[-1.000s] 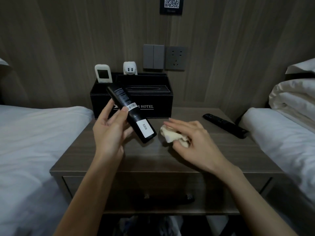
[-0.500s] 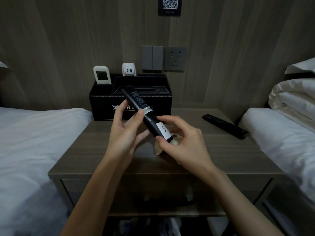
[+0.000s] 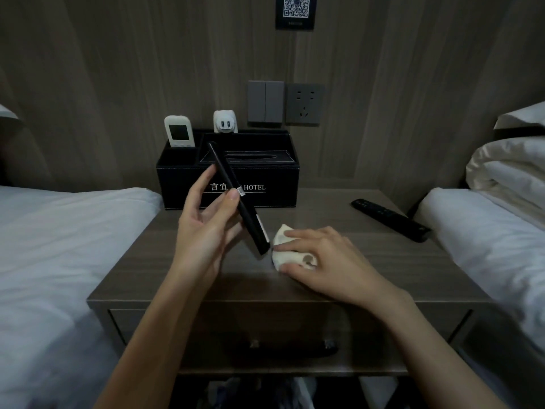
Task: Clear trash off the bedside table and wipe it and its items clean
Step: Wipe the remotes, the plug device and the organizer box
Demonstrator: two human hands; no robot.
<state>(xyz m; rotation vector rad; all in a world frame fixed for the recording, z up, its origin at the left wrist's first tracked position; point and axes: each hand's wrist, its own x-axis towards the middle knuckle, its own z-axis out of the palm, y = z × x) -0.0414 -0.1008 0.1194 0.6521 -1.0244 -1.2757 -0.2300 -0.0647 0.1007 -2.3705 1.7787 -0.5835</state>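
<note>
The black remote (image 3: 239, 202) was in the air over the middle of the worktop (image 3: 383, 261), tilted, with its low end just beside the white cloth (image 3: 283, 253). The left hand (image 3: 203, 228) had its grip closed on the black remote, thumb on one side and fingers on the other. The right hand (image 3: 324, 261) lay on the white cloth, with its grip closed round it, on the worktop. At the far side stood a black box (image 3: 274, 178) with a white remote (image 3: 179, 135) in its left part. A second remote (image 3: 389, 219) lay on the worktop to the right, well apart from the hands.
</note>
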